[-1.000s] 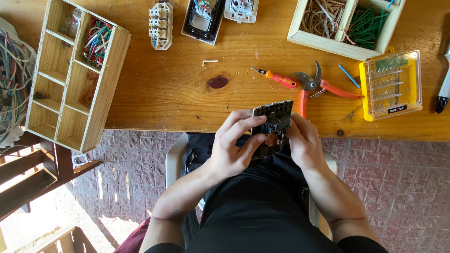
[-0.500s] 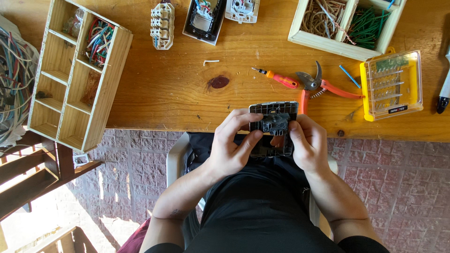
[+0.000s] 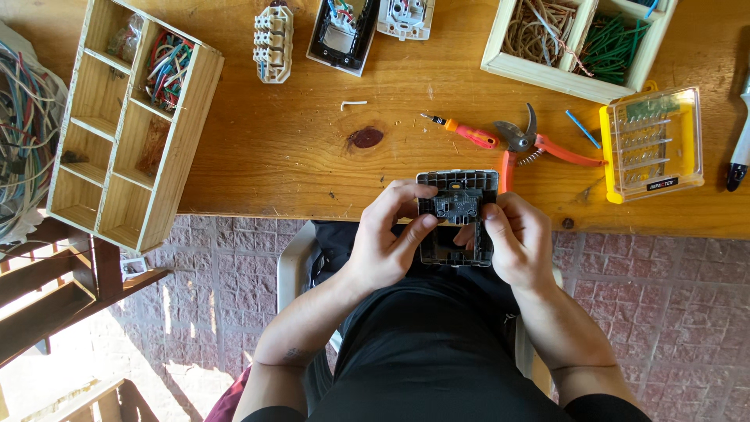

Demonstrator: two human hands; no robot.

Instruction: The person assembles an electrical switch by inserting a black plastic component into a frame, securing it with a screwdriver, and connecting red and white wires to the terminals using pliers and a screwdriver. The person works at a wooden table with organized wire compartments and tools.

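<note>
Both my hands hold a dark grey rectangular switch frame (image 3: 457, 187) with a small module in its middle, just off the wooden table's near edge, above my lap. My left hand (image 3: 387, 242) grips the frame's left side, with the thumb pressing on the module. My right hand (image 3: 519, 238) grips the right side, its thumb on the module's right edge. The frame's back faces me.
On the wooden table (image 3: 312, 148) lie an orange screwdriver (image 3: 465, 133), orange-handled cutters (image 3: 539, 144), a yellow bit case (image 3: 652, 144), a compartment tray (image 3: 129, 117), a wire box (image 3: 578, 39), several switch parts (image 3: 344, 31) and a wire bundle (image 3: 23, 133).
The frame has turned from tilted to square with the table edge, and both hands have shifted their grip, thumbs now on the middle module.
</note>
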